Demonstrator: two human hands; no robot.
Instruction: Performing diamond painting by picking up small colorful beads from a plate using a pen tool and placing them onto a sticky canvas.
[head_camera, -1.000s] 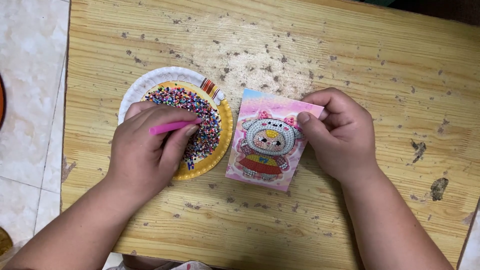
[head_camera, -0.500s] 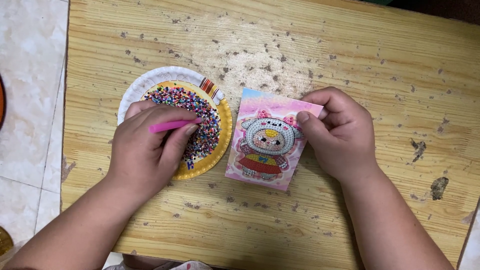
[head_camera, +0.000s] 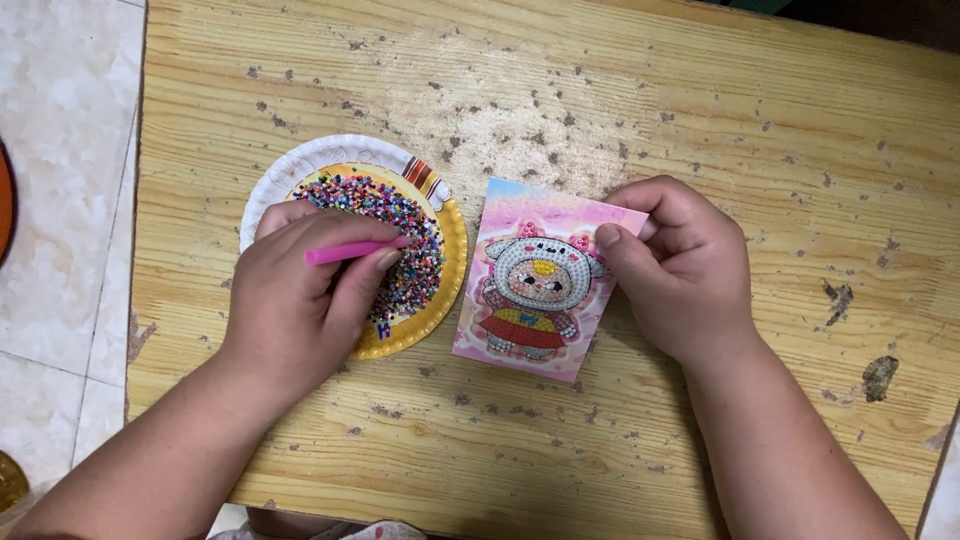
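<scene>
The pink pen (head_camera: 355, 250) lies gripped in the left hand (head_camera: 300, 300), fingers curled tight around it, its tip pointing right over the heap of small multicoloured beads (head_camera: 400, 245); the beads fill a yellow paper plate (head_camera: 455, 260), which sits inside a white paper plate (head_camera: 300, 165) whose rim shows at the upper left; the left hand rests over the lower left part of both plates, covering much of them; whether the pen tip touches the beads cannot be told.

Just beside the plates, on their right, lies a pink card (head_camera: 535, 285) with a bead picture of a round-faced figure in a grey hood and red skirt; the card's left edge is close to the yellow plate's rim; the right hand (head_camera: 680, 270) pinches the card's upper right corner, thumb on top and the other fingers bent in behind the edge, so the hand is closed on the card; the two hands sit apart, with the plates' right side and the card between them.

All of this rests on a worn wooden bench (head_camera: 700, 120) marked with dark flecks; pale floor tiles (head_camera: 60, 150) show past its left edge.
</scene>
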